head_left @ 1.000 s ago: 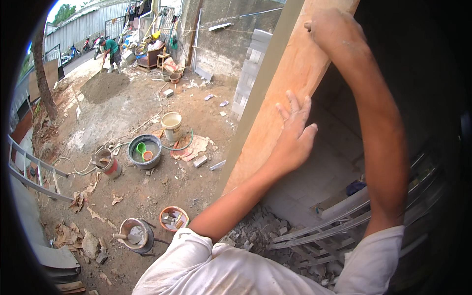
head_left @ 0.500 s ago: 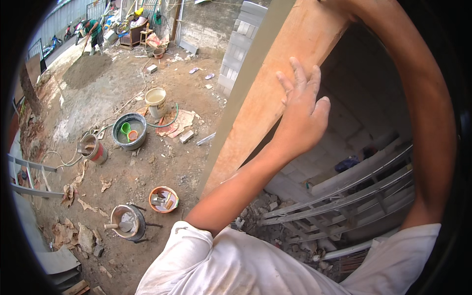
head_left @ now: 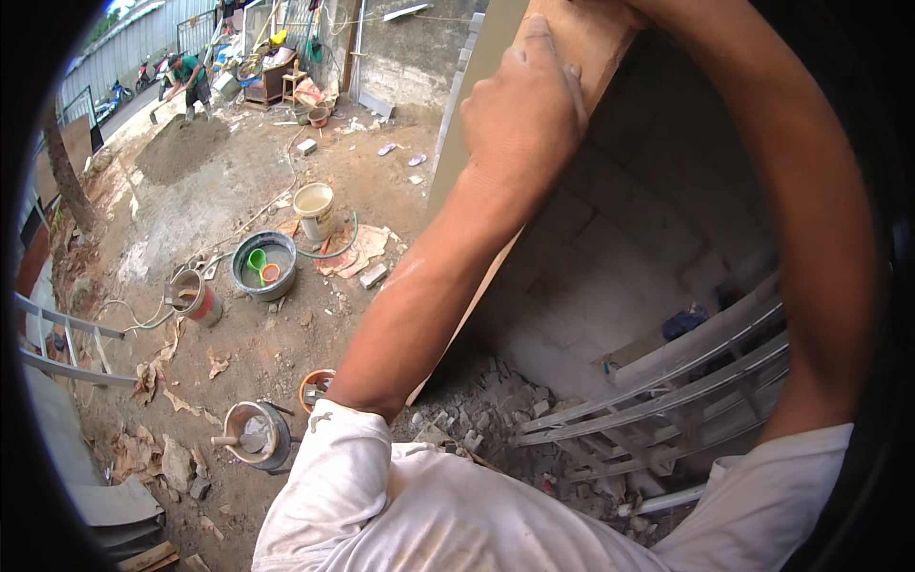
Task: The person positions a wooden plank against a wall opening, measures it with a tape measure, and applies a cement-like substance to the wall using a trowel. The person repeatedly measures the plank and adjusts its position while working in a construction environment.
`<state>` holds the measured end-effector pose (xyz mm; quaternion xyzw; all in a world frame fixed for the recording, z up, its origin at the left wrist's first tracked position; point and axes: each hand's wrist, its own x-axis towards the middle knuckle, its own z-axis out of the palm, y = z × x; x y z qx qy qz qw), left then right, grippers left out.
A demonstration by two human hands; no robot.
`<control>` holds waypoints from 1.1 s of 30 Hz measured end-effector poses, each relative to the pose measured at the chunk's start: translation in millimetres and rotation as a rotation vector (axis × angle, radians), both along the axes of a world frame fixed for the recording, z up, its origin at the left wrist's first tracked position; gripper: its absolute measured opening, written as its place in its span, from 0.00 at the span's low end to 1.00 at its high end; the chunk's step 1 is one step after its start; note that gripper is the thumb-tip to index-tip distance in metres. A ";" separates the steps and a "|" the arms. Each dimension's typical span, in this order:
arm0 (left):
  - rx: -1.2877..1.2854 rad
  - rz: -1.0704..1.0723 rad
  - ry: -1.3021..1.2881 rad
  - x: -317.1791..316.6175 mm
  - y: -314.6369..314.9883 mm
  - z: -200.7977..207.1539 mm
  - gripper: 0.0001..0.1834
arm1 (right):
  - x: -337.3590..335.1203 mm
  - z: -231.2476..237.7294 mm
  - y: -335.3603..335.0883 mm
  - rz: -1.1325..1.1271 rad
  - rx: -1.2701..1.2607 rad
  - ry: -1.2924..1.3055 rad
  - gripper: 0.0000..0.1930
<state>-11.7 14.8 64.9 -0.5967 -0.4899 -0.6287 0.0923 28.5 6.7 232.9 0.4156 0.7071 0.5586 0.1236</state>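
Note:
A long light-brown wooden board [head_left: 600, 43] runs slantwise down along a smooth grey plastered wall edge [head_left: 498, 62]. My left hand [head_left: 524, 110] lies against the board's face, its index finger stretched up along the wood and its thumb apart on the right. The other fingers of that hand are mostly hidden behind its back. At the top rim my right hand [head_left: 637, 13] is wrapped at the board's right edge, largely cut off by the picture. My left forearm covers much of the board's lower part.
Below on the dirt stand a black tub [head_left: 264, 267] with green and orange scoops, a white bucket [head_left: 314, 212], a reddish bucket [head_left: 196, 296] and a mortar pail [head_left: 255, 434]. A ladder [head_left: 658, 386] lies lower right. Far off, a person [head_left: 189, 81] works by a sand pile [head_left: 181, 148].
My left hand has moved up and left along the board, from spread fingers to a raised index finger lying against it. The view has shifted slightly; my right hand stays at the board's edge.

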 end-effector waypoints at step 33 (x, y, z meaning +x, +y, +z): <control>0.196 -0.547 -0.619 -2.2 48.2 52.3 0.13 | 125.3 13.6 -20.5 0.604 -1.091 1.352 0.22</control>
